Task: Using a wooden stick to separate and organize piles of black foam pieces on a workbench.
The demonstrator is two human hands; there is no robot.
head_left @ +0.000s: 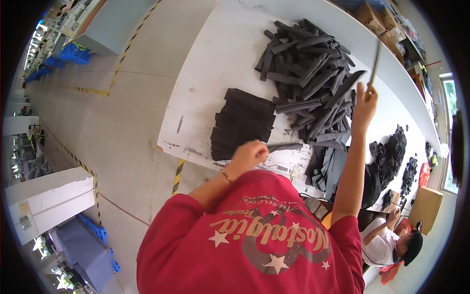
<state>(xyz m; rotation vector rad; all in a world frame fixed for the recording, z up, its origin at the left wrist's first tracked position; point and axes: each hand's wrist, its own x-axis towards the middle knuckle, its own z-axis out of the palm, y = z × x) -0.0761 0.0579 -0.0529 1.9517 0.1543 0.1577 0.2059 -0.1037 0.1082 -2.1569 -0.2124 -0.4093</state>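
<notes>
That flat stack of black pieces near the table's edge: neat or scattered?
Neat: the stack of black pieces lies in overlapping rows, unlike the loose heap of black strips beside it. The left hand is just below it.

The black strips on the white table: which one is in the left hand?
The single strip in the left hand lies flat before the neat stack, apart from the loose heap.

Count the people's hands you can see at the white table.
3: the left hand gripping a dark strip, the right hand raised holding a thin stick, and a seated co-worker's hand at lower right. Others may be hidden.
</notes>
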